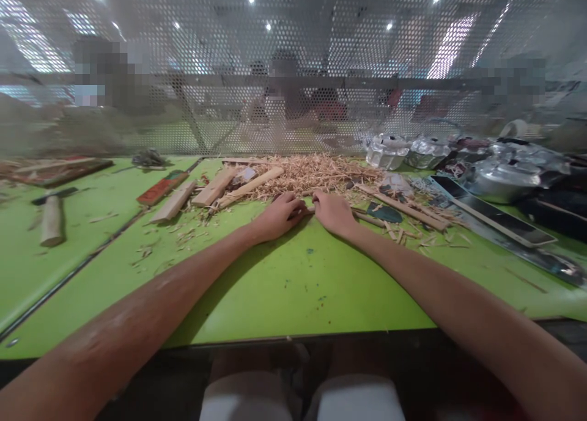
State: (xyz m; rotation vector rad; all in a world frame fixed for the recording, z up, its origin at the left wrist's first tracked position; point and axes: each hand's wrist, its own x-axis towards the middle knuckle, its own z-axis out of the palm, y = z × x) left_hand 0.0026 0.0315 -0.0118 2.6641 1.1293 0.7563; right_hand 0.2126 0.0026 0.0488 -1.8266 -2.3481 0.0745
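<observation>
Both arms reach out over a green table. My left hand has its fingers curled on a thin wooden stick, near the middle of the table. Close beside it, my right hand is closed on the same stick, which is mostly hidden under the fingers. Just behind the hands lies a heap of wood shavings. Several wood pieces, one of them a pale block, lie left of my left hand. A long wooden strip rests to the right of my right hand.
A hammer-like tool lies at the far left, beyond a table seam. On the right are a phone and several foil-wrapped objects. A perforated metal screen stands behind, showing blurred people. The table's front edge is nearby.
</observation>
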